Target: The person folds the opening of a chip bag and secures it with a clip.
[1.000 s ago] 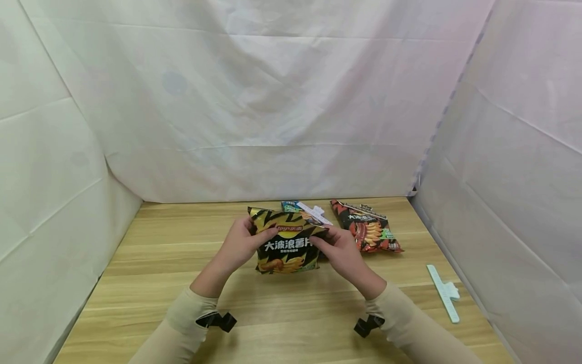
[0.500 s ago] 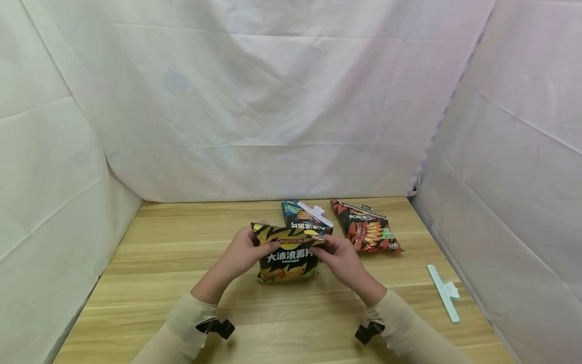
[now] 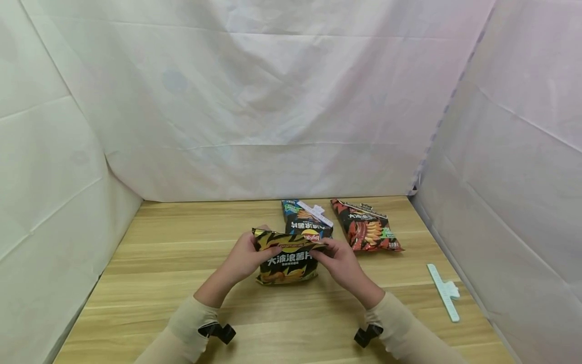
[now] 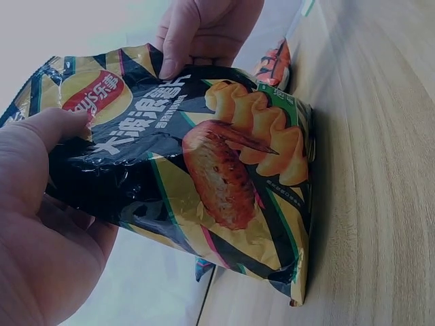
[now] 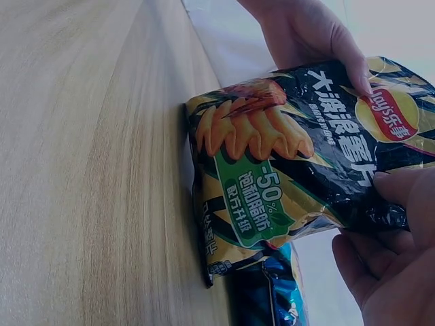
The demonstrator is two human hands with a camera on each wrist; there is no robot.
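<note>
A black and yellow bag of chips (image 3: 286,260) is held upright in the middle of the table, its bottom edge at the tabletop. My left hand (image 3: 247,255) grips its left side, thumb on the front and fingers behind. On the right side my right hand (image 3: 341,258) pinches it the same way. The front, with a chicken wing and wavy chips, shows in the left wrist view on the chip bag (image 4: 211,156). In the right wrist view, a green label is visible on the chip bag (image 5: 272,156). The fingers behind the bag are partly hidden.
Behind lies a blue chip bag (image 3: 309,222) with a white clip (image 3: 314,213) across it. Right of that is a red chip bag (image 3: 368,230) with a clip (image 3: 366,209) along its top. A pale green clip (image 3: 443,292) lies near the wooden table's right edge.
Both hands have lowered the black and yellow chip bag toward the table. Its top now leans back, and more of the blue bag behind shows.
</note>
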